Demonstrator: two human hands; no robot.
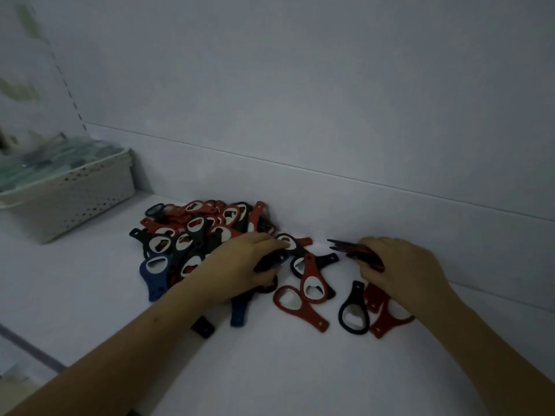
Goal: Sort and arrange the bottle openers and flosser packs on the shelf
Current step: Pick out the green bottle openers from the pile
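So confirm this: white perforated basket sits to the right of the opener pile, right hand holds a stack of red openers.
Not quite. In the head view the white perforated basket sits left of the opener pile, not right. The right hand does hold a stack of red openers.

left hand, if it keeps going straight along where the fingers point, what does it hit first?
The left hand points up-right toward the back wall. First in line is likely the black bottle opener at its fingertips, beside the pile. Beyond that comes the shelf's back wall. Depth is unclear.
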